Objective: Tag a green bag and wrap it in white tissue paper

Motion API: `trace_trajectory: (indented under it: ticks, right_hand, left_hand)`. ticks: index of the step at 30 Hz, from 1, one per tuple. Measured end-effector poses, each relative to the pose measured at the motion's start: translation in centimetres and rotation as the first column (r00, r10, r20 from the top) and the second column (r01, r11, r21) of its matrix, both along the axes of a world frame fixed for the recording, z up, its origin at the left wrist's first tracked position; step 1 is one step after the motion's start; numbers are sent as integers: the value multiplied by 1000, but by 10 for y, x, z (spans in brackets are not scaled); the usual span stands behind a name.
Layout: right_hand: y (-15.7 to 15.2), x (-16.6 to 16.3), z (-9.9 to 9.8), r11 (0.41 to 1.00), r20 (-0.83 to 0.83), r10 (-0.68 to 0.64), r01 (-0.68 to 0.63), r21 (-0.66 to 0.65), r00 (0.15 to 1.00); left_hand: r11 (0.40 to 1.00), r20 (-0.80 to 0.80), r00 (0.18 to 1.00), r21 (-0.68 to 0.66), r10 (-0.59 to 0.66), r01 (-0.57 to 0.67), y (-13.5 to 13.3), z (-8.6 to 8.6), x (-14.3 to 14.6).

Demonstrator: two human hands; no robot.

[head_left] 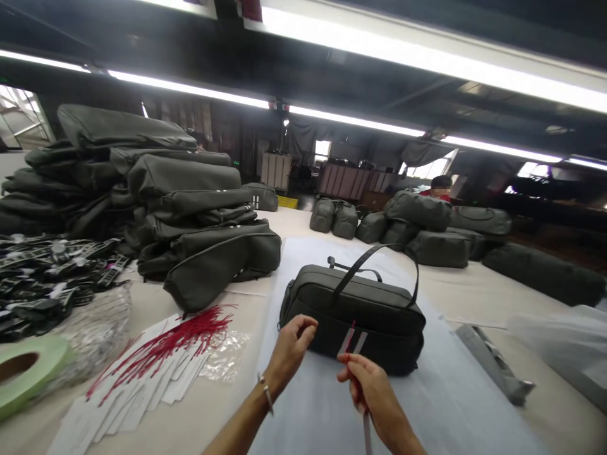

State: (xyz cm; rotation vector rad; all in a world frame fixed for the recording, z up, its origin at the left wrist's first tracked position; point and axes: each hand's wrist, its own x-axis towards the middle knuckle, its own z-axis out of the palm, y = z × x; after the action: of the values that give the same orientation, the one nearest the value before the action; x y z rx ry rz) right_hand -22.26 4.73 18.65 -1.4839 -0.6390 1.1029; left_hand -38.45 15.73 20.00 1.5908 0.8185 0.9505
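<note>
A dark olive duffel bag [353,309] with black handles lies on a white sheet [427,404] in front of me. My right hand [372,392] pinches a white paper tag with a red string [353,344], held just in front of the bag's near side. My left hand [291,347] hovers by the bag's lower left corner, fingers curled together, almost touching the bag; nothing shows in it.
Tags with red strings [161,360] are spread at my left, beside a green tape roll [26,373] and black straps [47,278]. Stacked olive bags [190,215] stand at the left, more bags [427,227] at the far right, where a person [441,188] works.
</note>
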Motion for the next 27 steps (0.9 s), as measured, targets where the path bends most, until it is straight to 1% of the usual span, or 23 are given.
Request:
trace_trajectory:
  ticks: [2,4,6,8,10,12,16,19,21,23,25,27]
  right_hand:
    - [16,17,6,999,162,30,-28,-16,986]
    - [32,33,13,998,319,67,-60,-32,945]
    - [49,47,20,997,449,75,-66,-36,891]
    - [67,60,24,999,501,44,-44,-12,864]
    - [85,71,26,999,477,32,-37,1,878]
    - [102,79,27,997,423,76,-71,-27,903]
    - [127,92,34,970,305,242,-223,-96,921]
    - [131,99,45,936,212,352,-340,-92,912]
    - [127,101,49,925,165,380,-374,-70,910]
    - [120,99,48,935,138,355,-354,-32,924]
    - [112,92,42,955,132,291,-296,21,948]
    - [106,80,33,975,58,194,-199,97,979]
  left_hand:
    - [998,34,999,61,2,-4,33,17,28]
    - [993,33,999,118,3,-7,62,30,56]
    - [987,5,1000,159,-15,14,86,37,81]
    - [982,-48,997,175,-65,72,102,40,99]
    - [973,-107,986,181,-125,143,111,40,110]
    - [956,-148,973,211,-176,205,115,39,114]
    - [892,-213,932,290,-294,347,120,44,111]
    - [856,-287,892,289,-349,428,128,50,106]
    - [866,-335,885,270,-324,420,132,50,101]
    - [898,-364,895,251,-259,362,130,47,94]
    - [934,-361,917,235,-172,268,121,39,87]
    - [967,-333,939,199,-89,162,106,28,81]
